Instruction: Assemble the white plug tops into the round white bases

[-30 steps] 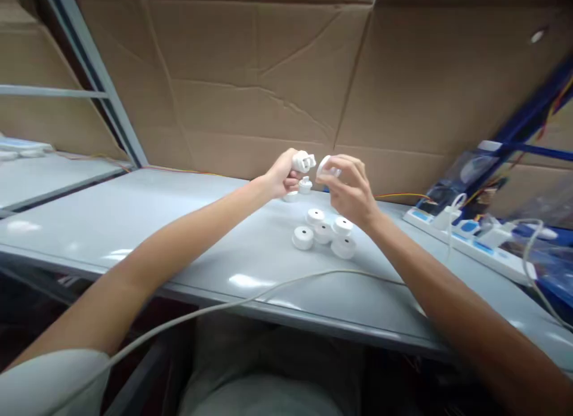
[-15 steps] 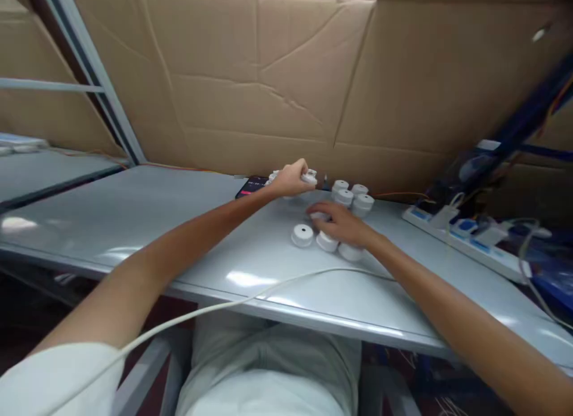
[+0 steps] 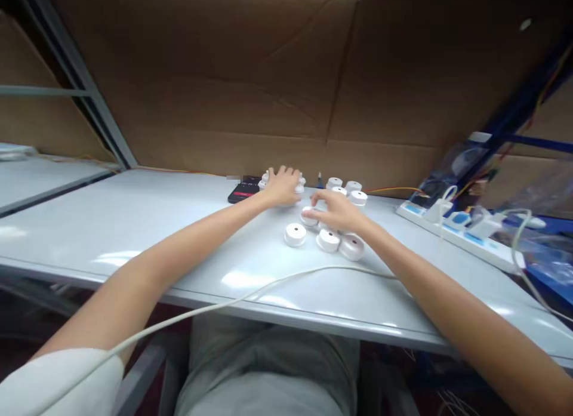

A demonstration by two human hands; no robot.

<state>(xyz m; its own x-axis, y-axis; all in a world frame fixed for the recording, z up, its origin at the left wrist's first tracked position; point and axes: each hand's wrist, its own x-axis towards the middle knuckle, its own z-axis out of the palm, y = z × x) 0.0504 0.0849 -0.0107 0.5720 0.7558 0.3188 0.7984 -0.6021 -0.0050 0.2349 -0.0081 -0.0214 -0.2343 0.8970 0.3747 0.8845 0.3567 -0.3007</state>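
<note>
My left hand (image 3: 283,187) lies over a cluster of small white parts (image 3: 265,178) at the back of the table, its fingers spread. Some of those parts are hidden under it. My right hand (image 3: 338,210) has its thumb and forefinger around a round white cap-like piece (image 3: 308,218), which is on or very near the tabletop. In front of that hand are more white round pieces: one with a dark centre hole (image 3: 295,234), another beside it (image 3: 328,241), and a third (image 3: 352,247). Behind it stands a group of several similar pieces (image 3: 358,197).
A black phone (image 3: 243,191) lies left of my left hand. A white power strip (image 3: 465,237) with plugs runs along the right. A pale cable (image 3: 250,296) crosses the table's front edge. A cardboard sheet (image 3: 224,105) stands behind the grey-white table (image 3: 170,213).
My left hand has opened and lowered onto the white parts, having been closed around a white piece. My right hand has shifted slightly and now shows the round piece between thumb and forefinger.
</note>
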